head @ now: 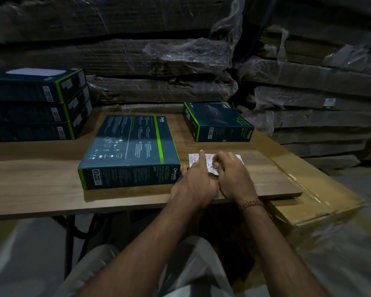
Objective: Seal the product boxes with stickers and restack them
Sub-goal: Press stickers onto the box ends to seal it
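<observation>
A dark blue product box (131, 146) with green stripes lies flat on the wooden table (36, 181), just left of my hands. A white sticker sheet (237, 157) with red stickers lies on the table to its right. My left hand (194, 182) rests on the sheet's near left part, its forefinger stretched out across the sheet. My right hand (231, 176) has its fingers curled over the sheet's near edge and picks at a sticker. A stack of three like boxes (34, 106) stands at the far left. One more box (217, 122) lies at the far right.
Wrapped bundles of flat cardboard (159, 61) rise behind the table and to the right. A taped cardboard carton (321, 189) sits under the table's right end. My lap shows below the table's front edge.
</observation>
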A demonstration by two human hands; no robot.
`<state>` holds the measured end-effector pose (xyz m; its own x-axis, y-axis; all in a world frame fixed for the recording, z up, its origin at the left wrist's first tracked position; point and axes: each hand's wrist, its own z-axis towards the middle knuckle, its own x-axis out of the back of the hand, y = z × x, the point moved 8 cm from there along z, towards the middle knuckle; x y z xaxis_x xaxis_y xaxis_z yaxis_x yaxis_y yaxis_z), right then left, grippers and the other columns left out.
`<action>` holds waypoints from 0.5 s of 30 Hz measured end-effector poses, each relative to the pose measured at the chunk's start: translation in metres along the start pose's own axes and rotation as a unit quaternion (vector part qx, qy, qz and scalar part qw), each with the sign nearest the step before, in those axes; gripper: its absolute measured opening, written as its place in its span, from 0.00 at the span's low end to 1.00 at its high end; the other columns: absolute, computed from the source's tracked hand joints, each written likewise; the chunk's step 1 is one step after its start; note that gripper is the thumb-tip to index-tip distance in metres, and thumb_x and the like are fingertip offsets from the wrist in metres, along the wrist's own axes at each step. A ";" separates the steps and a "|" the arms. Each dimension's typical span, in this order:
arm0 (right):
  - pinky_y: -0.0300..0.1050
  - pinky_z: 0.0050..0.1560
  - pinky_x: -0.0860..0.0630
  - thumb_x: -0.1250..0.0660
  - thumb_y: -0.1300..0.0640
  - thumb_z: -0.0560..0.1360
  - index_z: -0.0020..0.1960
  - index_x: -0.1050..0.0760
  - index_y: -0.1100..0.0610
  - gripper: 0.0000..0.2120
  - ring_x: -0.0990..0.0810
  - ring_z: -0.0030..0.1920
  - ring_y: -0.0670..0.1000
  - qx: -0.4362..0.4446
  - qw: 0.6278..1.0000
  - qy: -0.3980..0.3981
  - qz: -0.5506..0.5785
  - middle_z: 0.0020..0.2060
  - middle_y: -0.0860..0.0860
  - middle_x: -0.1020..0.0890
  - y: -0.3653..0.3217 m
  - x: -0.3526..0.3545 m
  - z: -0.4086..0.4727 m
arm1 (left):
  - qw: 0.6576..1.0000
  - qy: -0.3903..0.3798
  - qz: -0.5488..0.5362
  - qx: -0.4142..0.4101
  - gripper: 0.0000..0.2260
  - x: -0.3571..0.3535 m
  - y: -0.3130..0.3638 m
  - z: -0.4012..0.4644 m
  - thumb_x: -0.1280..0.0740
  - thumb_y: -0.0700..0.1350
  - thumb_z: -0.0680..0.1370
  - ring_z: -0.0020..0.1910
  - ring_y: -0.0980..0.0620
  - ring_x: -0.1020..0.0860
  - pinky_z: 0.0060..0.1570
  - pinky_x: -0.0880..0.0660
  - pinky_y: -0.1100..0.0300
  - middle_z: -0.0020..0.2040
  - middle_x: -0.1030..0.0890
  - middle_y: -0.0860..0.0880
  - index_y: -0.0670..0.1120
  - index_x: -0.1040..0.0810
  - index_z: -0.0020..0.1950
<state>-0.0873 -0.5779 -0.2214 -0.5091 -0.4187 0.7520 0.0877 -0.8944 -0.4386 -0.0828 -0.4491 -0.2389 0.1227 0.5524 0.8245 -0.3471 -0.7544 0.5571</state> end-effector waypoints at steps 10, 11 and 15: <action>0.45 0.48 0.29 0.39 0.56 0.87 0.60 0.24 0.51 0.06 0.26 0.53 0.50 -0.002 1.000 -0.007 -0.004 0.55 0.50 0.23 -0.002 0.001 -0.001 | 1.000 -0.002 0.005 0.005 0.41 -0.001 -0.001 0.000 0.40 0.46 0.81 0.84 0.35 0.44 0.73 0.29 0.33 0.81 0.31 0.45 0.52 0.62 0.87; 0.45 0.48 0.29 0.39 0.56 0.87 0.60 0.24 0.51 0.06 0.26 0.53 0.50 -0.004 1.000 -0.009 -0.004 0.55 0.50 0.23 -0.002 0.001 -0.002 | 1.000 -0.001 0.005 0.002 0.41 -0.001 -0.001 0.000 0.40 0.47 0.81 0.84 0.35 0.44 0.73 0.29 0.33 0.81 0.31 0.46 0.52 0.62 0.87; 0.51 0.47 0.26 0.39 0.58 0.86 0.56 0.26 0.50 0.05 0.26 0.51 0.53 0.009 1.000 0.005 0.002 0.51 0.50 0.24 -0.002 0.003 -0.003 | 1.000 -0.003 0.003 0.002 0.41 -0.001 0.000 0.000 0.40 0.47 0.80 0.84 0.35 0.44 0.73 0.30 0.34 0.82 0.32 0.45 0.51 0.61 0.88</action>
<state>-0.0918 -0.5770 -0.2198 -0.5176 -0.4203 0.7453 0.1043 -0.8955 -0.4326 -0.0833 -0.4493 -0.2393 0.1269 0.5455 0.8284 -0.3448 -0.7588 0.5525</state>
